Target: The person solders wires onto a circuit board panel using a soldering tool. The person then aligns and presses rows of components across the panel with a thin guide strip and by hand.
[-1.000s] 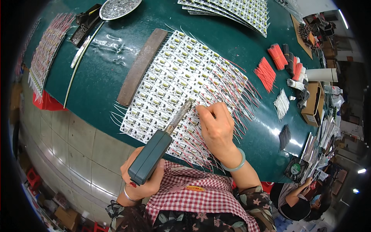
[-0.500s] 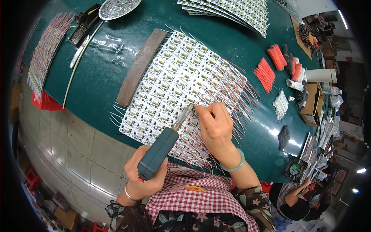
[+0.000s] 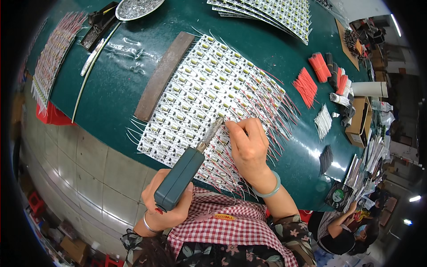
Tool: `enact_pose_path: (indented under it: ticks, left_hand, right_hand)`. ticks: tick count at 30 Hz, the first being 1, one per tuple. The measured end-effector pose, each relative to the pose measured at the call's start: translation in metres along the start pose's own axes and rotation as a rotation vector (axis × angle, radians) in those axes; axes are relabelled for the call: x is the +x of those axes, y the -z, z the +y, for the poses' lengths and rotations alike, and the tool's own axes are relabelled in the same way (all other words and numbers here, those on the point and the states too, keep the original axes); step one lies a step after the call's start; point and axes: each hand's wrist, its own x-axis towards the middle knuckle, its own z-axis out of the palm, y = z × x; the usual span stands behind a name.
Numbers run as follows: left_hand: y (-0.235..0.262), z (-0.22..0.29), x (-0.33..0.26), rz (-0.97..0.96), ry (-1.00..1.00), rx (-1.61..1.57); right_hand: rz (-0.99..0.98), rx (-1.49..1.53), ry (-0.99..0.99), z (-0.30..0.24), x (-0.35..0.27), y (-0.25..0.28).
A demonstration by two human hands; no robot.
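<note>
So, far left there's a wired panel (image 3: 58, 62) by the left edge of the tabletop (image 3: 120, 86). Next, a brown bar (image 3: 164, 76) lies along the side of the circuit-board panel (image 3: 187, 102), which sits close to the middle of the near edge. Left hand (image 3: 167, 200) is wrapped snugly round a soldering iron (image 3: 180, 178), tip up at the panel. Right hand (image 3: 250, 149) is pinched nearly closed beside that tip, looks like on a thin wire (image 3: 227, 119), though it's tiny. I'd call this the wire-soldering step; next move wants steady fingers and a clean lift-off. Red wires (image 3: 305, 87) lie toward the right edge.
</note>
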Motion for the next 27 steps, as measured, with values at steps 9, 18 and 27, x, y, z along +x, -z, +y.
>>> enact_pose_path:
  ticks: [9, 18, 27]
  left_hand:
    - [0.0, -0.002, -0.004, 0.023, 0.037, -0.032]
    - [0.004, -0.006, -0.019, 0.057, 0.129, -0.061]
    - [0.006, -0.007, -0.024, 0.011, 0.117, -0.021]
  right_hand:
    - [0.014, -0.001, 0.009, 0.0, 0.0, 0.0]
    - [0.038, 0.056, 0.004, -0.015, -0.004, 0.008]
    - [0.01, 0.067, -0.003, -0.016, -0.007, 0.003]
